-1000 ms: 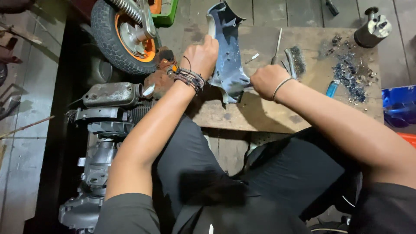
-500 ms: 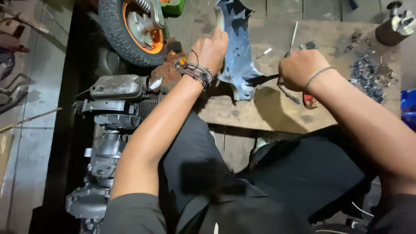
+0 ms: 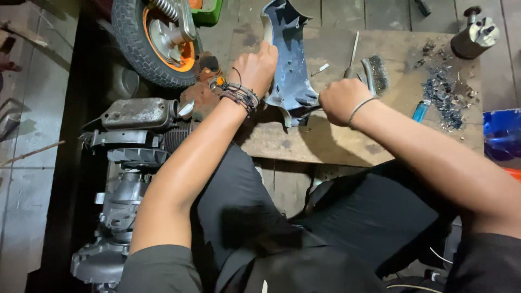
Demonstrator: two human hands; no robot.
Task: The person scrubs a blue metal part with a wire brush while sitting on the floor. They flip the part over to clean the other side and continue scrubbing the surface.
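Note:
A curved grey-blue plastic scooter panel (image 3: 290,59) lies on a wooden board (image 3: 353,138). My left hand (image 3: 258,68), with several bracelets on the wrist, grips the panel's left edge. My right hand (image 3: 339,100) is closed around a thin tool whose tip meets the panel's lower end; the tool is mostly hidden by the fist. A wire brush (image 3: 375,73) and a thin metal rod (image 3: 353,51) lie just beyond my right hand.
A pile of dark scrapings (image 3: 442,92) and a blue lighter (image 3: 419,110) lie on the board's right. A metal cylinder part (image 3: 475,35) stands at the back right. A scooter engine (image 3: 127,157) and an orange-rimmed wheel (image 3: 154,38) sit at left. A blue container (image 3: 502,133) is at right.
My right hand has shifted left and down along the panel's lower end with the tool. The view has moved slightly. My left hand keeps its grip on the panel.

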